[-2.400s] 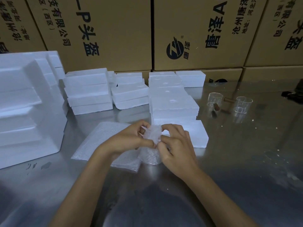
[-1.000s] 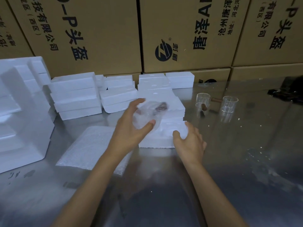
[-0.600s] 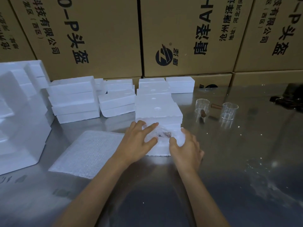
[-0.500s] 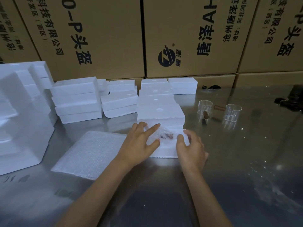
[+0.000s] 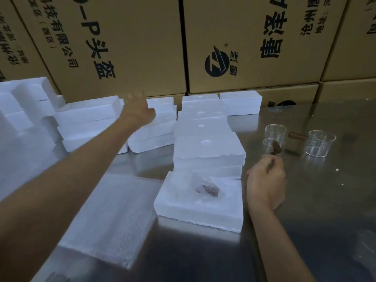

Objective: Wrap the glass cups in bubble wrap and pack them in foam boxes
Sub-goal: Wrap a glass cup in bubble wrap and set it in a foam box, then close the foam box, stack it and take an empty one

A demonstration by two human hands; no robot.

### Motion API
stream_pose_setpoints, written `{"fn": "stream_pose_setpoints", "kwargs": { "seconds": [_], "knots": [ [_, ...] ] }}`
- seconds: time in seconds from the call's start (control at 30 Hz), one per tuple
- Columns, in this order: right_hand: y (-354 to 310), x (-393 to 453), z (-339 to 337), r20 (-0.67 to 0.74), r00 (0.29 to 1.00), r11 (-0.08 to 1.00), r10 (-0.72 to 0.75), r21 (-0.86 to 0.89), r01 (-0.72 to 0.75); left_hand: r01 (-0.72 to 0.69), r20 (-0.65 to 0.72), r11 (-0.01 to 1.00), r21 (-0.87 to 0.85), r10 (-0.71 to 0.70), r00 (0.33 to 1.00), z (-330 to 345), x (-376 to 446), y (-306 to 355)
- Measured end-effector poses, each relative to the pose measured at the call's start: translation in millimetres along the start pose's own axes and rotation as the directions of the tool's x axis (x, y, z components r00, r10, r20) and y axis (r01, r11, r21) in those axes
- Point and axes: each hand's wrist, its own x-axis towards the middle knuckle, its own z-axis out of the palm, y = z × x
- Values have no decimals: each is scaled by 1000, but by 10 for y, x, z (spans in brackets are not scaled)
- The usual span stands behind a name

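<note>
A bubble-wrapped glass cup (image 5: 205, 188) with a brown handle lies in the open foam box (image 5: 199, 212) in front of me. My left hand (image 5: 138, 112), blurred and empty, reaches out over the foam pieces (image 5: 150, 133) at the back left, fingers spread. My right hand (image 5: 264, 180) hovers just right of the box, fingers loosely curled and holding nothing. Two bare glass cups (image 5: 274, 137) (image 5: 319, 143) with wooden handles stand at the right. A stack of bubble wrap sheets (image 5: 109, 216) lies left of the box.
A row of closed foam boxes (image 5: 207, 139) runs back behind the open one. More foam stacks (image 5: 87, 121) and big foam blocks (image 5: 22, 127) stand at the left. Cardboard cartons (image 5: 244, 43) wall off the back of the steel table (image 5: 305, 210).
Both hands have let go of the wrapped cup, which now lies in the foam box. My left hand has swung up and back to the foam pieces; my right hand drew off to the right.
</note>
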Motion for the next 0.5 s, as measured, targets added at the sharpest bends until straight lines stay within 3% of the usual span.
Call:
{"fn": "stream_pose_setpoints", "kwargs": {
  "seconds": [0.17, 0.33, 0.5],
  "knots": [
    [59, 44, 40, 42, 999, 1000, -7, 3, 6, 150, 93, 950, 273, -181, 979, 229, 737, -110],
    [57, 89, 50, 111, 994, 998, -5, 58, -1, 135, 100, 920, 368, -183, 978, 566, 1139, -295],
    [31, 111, 50, 141, 990, 998, 6, 64, -15, 219, 93, 843, 490, -301, 949, 703, 1245, -360]
  ]
}}
